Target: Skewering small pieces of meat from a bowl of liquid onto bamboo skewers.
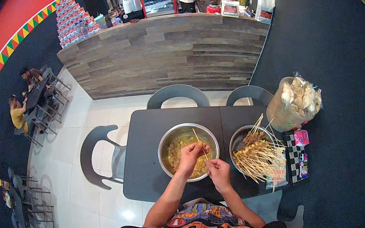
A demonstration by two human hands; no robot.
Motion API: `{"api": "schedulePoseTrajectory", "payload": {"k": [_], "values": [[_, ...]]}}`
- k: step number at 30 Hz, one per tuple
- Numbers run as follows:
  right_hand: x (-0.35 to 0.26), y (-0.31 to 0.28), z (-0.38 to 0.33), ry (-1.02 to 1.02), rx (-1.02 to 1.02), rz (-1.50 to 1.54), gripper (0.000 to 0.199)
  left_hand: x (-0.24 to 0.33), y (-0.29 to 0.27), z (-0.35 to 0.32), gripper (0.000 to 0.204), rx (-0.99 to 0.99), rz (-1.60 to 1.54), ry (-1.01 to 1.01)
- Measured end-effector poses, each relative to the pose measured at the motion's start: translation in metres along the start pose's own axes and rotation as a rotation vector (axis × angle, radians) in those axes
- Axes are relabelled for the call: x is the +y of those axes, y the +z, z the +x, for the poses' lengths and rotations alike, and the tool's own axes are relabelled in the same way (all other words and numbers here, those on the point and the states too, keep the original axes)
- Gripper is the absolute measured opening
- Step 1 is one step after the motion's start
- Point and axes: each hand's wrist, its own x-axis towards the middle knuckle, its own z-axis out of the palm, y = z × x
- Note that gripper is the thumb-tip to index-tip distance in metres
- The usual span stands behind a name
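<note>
A steel bowl (159,148) of yellowish marinated meat pieces (176,147) stands before me on the dark table. Over it, my left hand (191,156) is closed in a pinch around a thin wooden skewer (195,133), with what looks like a bit of meat at the fingertips. Lower down the same stick, my right hand (219,173) grips it between thumb and fingers at the bowl's near right rim. To the right, a second steel bowl (232,148) holds many loaded skewers (256,162), their bare ends fanned toward me.
A plastic pack (277,174) lies under the skewer ends. Beyond it are a checkered strip (293,155), a pink packet (301,137) and a large tub (281,108) with bagged food. Grey chairs (176,94) surround the table (142,137). People sit farther left; another stands behind the counter (161,55).
</note>
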Motion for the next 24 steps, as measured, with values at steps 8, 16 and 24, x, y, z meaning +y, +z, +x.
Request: {"api": "schedulePoseTrajectory", "payload": {"k": [8,16,24], "values": [[-0.004,0.003,-0.001,0.079,-0.061,0.076,0.013,0.001,-0.006,0.002,0.024,-0.019,-0.014,-0.001],[-0.002,0.005,-0.001,0.018,-0.021,-0.003,0.013,0.002,-0.010,0.002,0.024,-0.005,-0.038,0.018],[-0.001,0.004,-0.004,0.037,-0.048,-0.013,0.014,0.009,-0.007,0.001,0.023,0.027,-0.050,0.040]]}}
